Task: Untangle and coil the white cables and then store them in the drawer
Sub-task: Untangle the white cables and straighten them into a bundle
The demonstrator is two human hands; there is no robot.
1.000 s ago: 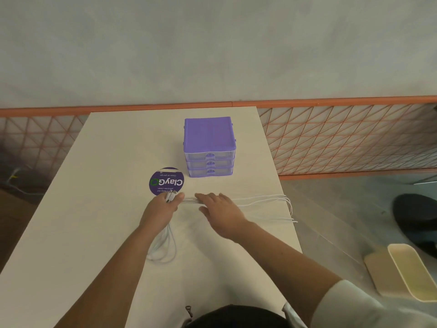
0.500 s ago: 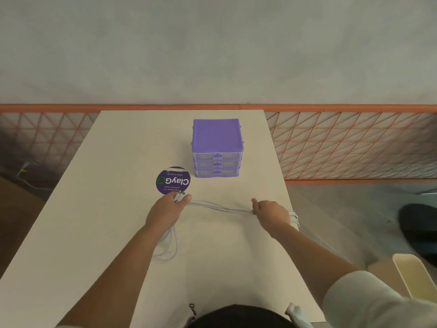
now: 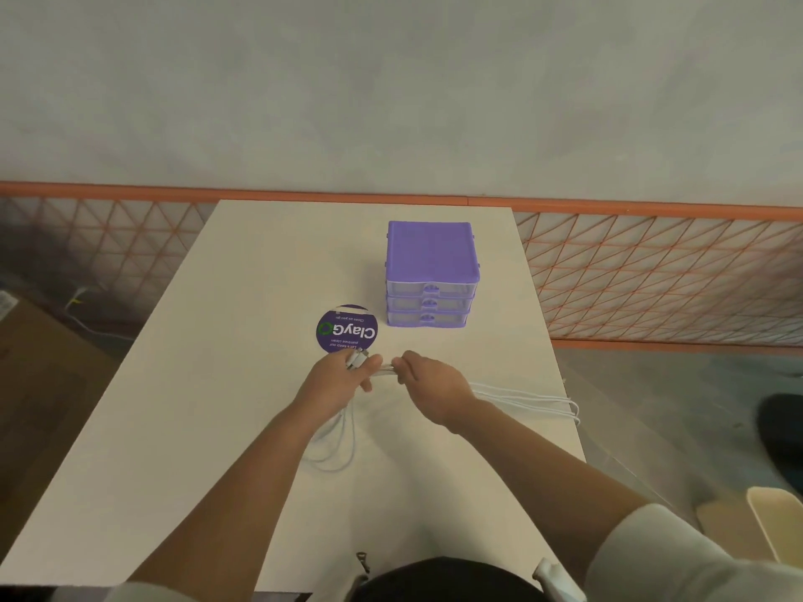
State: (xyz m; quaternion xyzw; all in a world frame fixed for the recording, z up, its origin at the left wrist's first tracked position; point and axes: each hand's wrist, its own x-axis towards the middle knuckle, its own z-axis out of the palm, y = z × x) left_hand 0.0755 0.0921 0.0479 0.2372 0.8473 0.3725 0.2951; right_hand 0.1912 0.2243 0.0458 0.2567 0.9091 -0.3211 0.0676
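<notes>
The thin white cables lie as a bundle across the near middle of the pale, rectangular counter, and both hands hold them where they meet. The left hand has its fingers curled round the bundle, with the white plug ends showing at its knuckles; below that hand the cables drop into loose loops resting on the counter toward the near edge. The right hand sits just beside the left one, fingers bent and pinching the same strands. From under the right wrist several strands run out side by side to the counter's right edge, where they turn in a narrow bend at the very rim.

Just beyond the left hand, touching distance from its knuckles, lies a round purple sticker or coaster with white "ClayGo" lettering, printed so that it reads upside down from here. To its right, farther toward the far edge, stands a small purple plastic chest of three drawers, all three fronts flush with the frame and facing the person. Past the counter's right edge, low on the floor, a cream plastic bin shows at the corner. Behind the counter runs an orange rail over a mesh panel.
</notes>
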